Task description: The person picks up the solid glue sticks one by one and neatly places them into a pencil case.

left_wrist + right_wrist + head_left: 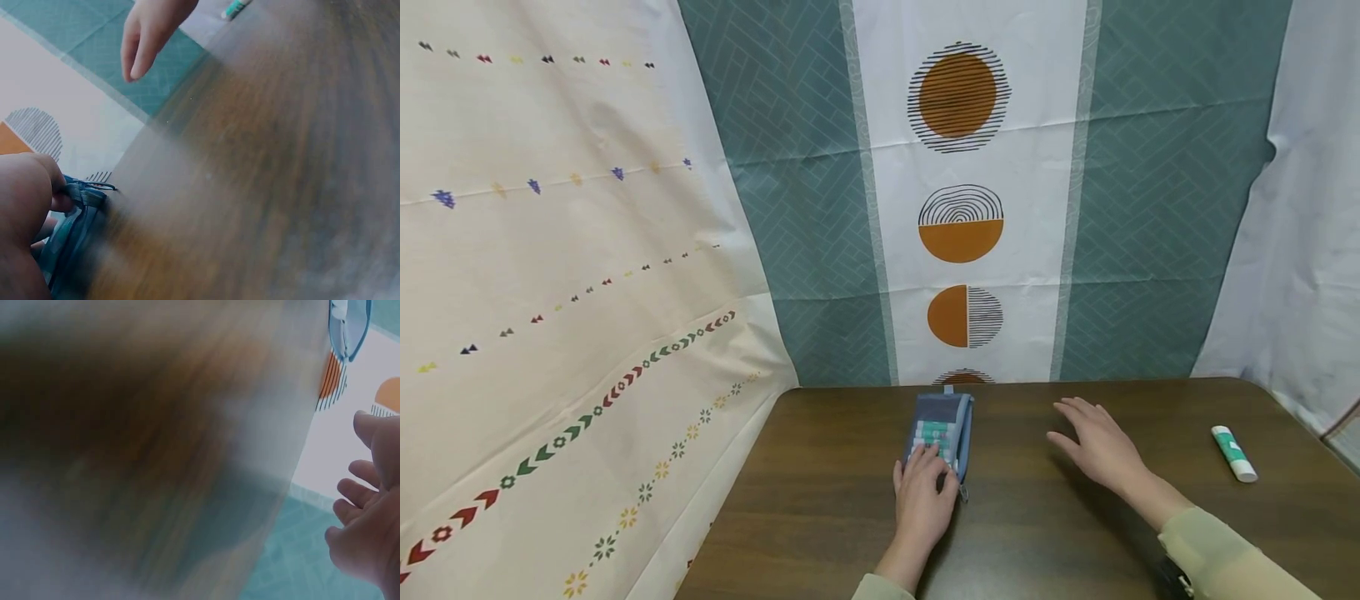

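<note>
A blue-grey zip pouch (938, 407) with a see-through front lies near the far edge of the table; several green-and-white sticks (936, 432) show inside it. My left hand (922, 500) holds the pouch's near end, fingers bent over its front and thumb by the zipped side. In the left wrist view the fingers curl at the pouch's edge (78, 215), partly hidden. My right hand (1097, 446) hovers above the table, right of the pouch, fingers loosely extended and holding nothing. Further right lies a single green-and-white glue stick (1233, 453).
The brown wooden table (820, 492) has rounded far corners. Behind it hangs a green and white curtain (805, 208) with orange circles, and a cream patterned cloth (572, 333) hangs at the left. The pouch's zip pull (964, 493) sticks out at its near right corner.
</note>
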### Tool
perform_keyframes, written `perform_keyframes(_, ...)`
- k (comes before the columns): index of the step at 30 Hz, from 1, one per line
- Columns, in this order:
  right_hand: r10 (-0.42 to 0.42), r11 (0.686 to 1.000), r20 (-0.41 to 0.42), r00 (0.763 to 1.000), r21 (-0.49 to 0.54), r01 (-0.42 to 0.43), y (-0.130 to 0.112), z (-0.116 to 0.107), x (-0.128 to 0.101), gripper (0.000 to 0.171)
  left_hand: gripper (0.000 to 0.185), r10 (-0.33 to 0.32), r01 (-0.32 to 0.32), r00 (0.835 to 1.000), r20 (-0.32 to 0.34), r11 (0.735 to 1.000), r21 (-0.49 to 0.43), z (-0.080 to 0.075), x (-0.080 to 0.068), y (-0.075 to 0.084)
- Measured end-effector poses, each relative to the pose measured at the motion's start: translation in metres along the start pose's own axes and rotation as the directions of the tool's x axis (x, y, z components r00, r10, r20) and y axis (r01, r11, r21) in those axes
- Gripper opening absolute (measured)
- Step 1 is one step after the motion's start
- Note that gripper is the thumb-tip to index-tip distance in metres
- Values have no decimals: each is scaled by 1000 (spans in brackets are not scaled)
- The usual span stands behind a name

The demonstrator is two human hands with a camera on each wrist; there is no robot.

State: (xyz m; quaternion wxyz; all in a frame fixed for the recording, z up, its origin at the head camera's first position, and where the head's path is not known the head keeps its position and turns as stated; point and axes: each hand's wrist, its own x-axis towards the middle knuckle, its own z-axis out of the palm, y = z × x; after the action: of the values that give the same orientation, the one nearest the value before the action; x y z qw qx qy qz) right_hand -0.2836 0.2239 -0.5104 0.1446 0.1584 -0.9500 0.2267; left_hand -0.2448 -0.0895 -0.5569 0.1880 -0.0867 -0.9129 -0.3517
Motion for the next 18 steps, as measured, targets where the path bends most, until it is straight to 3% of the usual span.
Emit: perform_keyframes(18,30,994,-63,998,-102,-36,63,-37,-51,65,21,-1,1,1000,-3,1000,-18,-1,-1,0)
